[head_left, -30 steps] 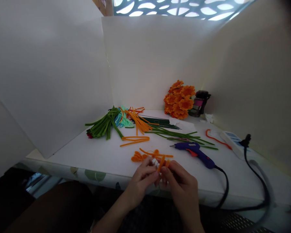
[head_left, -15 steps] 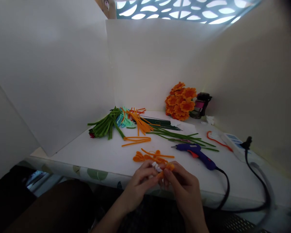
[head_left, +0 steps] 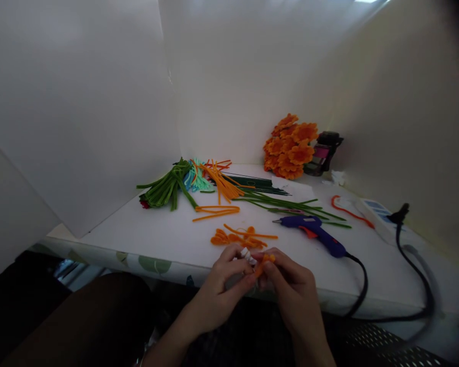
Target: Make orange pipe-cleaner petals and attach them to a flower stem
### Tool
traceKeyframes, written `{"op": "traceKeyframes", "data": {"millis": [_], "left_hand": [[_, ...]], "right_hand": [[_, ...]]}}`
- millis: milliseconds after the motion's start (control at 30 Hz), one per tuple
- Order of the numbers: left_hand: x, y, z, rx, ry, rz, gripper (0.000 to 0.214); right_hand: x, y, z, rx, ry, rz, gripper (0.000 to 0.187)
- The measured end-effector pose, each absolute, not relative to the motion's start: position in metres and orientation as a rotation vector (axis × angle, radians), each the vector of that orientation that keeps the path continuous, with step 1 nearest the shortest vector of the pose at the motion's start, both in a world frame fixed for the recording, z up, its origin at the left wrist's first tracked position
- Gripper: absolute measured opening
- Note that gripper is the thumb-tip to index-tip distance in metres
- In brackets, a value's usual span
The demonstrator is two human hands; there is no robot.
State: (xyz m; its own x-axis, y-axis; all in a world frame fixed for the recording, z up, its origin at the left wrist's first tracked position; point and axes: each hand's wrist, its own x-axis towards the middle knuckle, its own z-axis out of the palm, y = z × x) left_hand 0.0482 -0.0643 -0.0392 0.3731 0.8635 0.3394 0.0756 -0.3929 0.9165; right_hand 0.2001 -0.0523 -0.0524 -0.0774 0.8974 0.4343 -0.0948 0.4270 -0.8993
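Observation:
My left hand (head_left: 224, 285) and my right hand (head_left: 290, 285) meet at the near edge of the white table (head_left: 156, 239). Both pinch a short orange pipe cleaner (head_left: 263, 262), bent between the fingertips. A small white ridged piece (head_left: 248, 254) shows at my left fingertips. Just beyond the hands lies a little heap of shaped orange pipe cleaner pieces (head_left: 240, 237).
A purple glue gun (head_left: 315, 234) lies to the right, its black cord (head_left: 361, 285) trailing off the edge. Green pipe cleaners (head_left: 166, 186), orange strips (head_left: 220, 186) and green stems (head_left: 290, 204) lie further back. Orange flowers (head_left: 288, 148), a dark container (head_left: 323, 153) and a power strip (head_left: 378, 216) stand at the right.
The orange pipe cleaner stood up from my fingers a second ago; now it is bent down between both hands. The view has tilted slightly downward.

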Motion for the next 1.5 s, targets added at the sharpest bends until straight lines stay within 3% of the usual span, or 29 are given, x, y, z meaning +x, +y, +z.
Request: {"op": "traceKeyframes", "data": {"millis": [367, 533, 867, 1067, 1200, 1300, 1500], "left_hand": [[0.045, -0.061, -0.040, 1.673, 0.750, 1.056, 0.023], [0.049, -0.063, -0.048, 1.460, 0.851, 1.124, 0.016], [0.053, -0.065, -0.054, 1.277, 0.693, 0.875, 0.033], [0.045, -0.059, -0.031, 1.570, 0.830, 0.890, 0.033], [0.035, -0.032, -0.001, 1.845, 1.071, 0.880, 0.030], [0.033, 0.008, 0.022, 2.037, 1.137, 0.836, 0.029], [0.058, 0.118, 0.034, 2.009, 1.116, 0.625, 0.020]], "right_hand": [[0.200, -0.053, -0.060, -0.687, -1.220, 1.237, 0.010], [0.201, -0.052, -0.058, -0.655, -1.170, 1.210, 0.010], [0.200, -0.053, -0.056, -0.642, -1.192, 1.213, 0.009], [0.205, -0.044, -0.043, -0.775, -1.228, 1.067, 0.011], [0.214, -0.019, -0.023, -1.023, -1.386, 0.710, 0.017], [0.217, 0.009, -0.011, -1.216, -1.669, 0.507, 0.024], [0.246, 0.055, 0.018, -1.399, -1.776, 0.370, 0.020]]}}
